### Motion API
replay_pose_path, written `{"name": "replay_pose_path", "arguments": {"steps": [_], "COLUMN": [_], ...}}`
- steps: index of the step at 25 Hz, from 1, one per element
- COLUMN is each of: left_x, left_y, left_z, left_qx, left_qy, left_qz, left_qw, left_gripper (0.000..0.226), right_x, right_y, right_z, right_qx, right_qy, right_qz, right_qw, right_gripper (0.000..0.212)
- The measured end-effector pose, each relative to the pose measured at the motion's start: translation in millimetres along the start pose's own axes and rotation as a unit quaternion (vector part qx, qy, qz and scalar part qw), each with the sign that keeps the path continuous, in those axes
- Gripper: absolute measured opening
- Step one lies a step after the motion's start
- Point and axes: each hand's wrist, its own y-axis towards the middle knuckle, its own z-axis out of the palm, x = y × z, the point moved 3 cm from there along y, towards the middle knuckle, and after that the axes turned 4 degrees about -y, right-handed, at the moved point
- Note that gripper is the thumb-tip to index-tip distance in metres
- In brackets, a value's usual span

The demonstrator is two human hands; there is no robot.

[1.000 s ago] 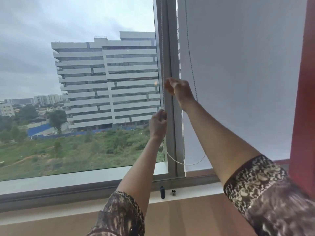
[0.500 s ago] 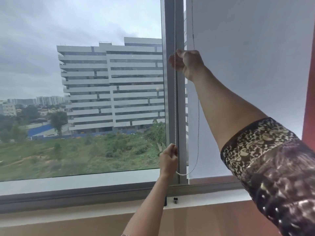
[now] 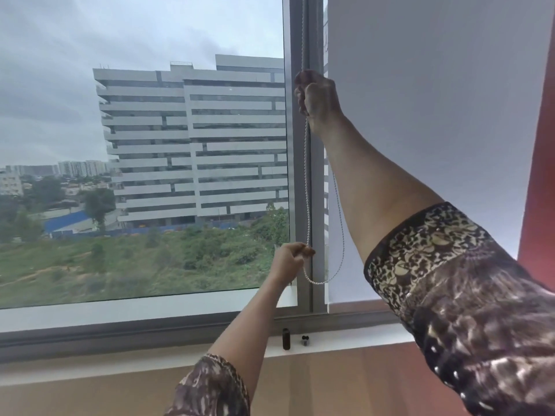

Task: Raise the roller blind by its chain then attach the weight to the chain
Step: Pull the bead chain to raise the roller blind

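1. Left hand (image 3: 289, 259): low beside the mullion (image 3: 295, 175). Thumb and curled fingers pinch the chain's (image 3: 307, 181) front strand just above its bottom loop. Within the last second it has come down from about mid-pane, which I read as one pull-stroke completed.
2. Weight (image 3: 286, 339): a dark cylinder standing on the sill (image 3: 345, 336) below the left hand, with a small fitting (image 3: 305, 340) just beside it. It is untouched and apart from the chain.
3. Chain: the front strand runs straight between both hands, and the loop hangs slack beneath.
4. Right hand (image 3: 315, 97): it has moved up and is now high on the same strand, fist closed round it. It appears placed for the next pull.
5. Blind (image 3: 420, 115): the hem sits low, near the bottom of the pane, and no clear rise is evident. Raising is barely begun and the weight step is outstanding.
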Motion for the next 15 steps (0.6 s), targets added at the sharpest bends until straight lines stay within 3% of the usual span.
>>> {"name": "replay_pose_path", "arguments": {"steps": [4, 8, 12, 15], "left_x": [-56, -152, -255, -298], "left_y": [36, 70, 91, 97], "left_z": [-48, -97, -114, -116], "left_qx": [0.085, -0.023, -0.101, -0.129], "left_qy": [0.026, -0.069, -0.21, -0.192], "left_qz": [-0.021, 0.036, 0.123, 0.127], "left_qw": [0.996, 0.997, 0.965, 0.965], "left_gripper": [0.035, 0.042, 0.028, 0.031], "right_x": [10, 10, -16, -45], "right_y": [-11, -20, -39, -59], "right_z": [-7, -10, 7, 17], "right_qx": [0.002, 0.0, 0.021, 0.033], "right_qy": [0.01, -0.002, -0.008, 0.006], "right_qz": [-0.044, -0.046, -0.057, -0.015], "right_qw": [0.999, 0.999, 0.998, 0.999], "right_gripper": [0.041, 0.038, 0.034, 0.038]}}
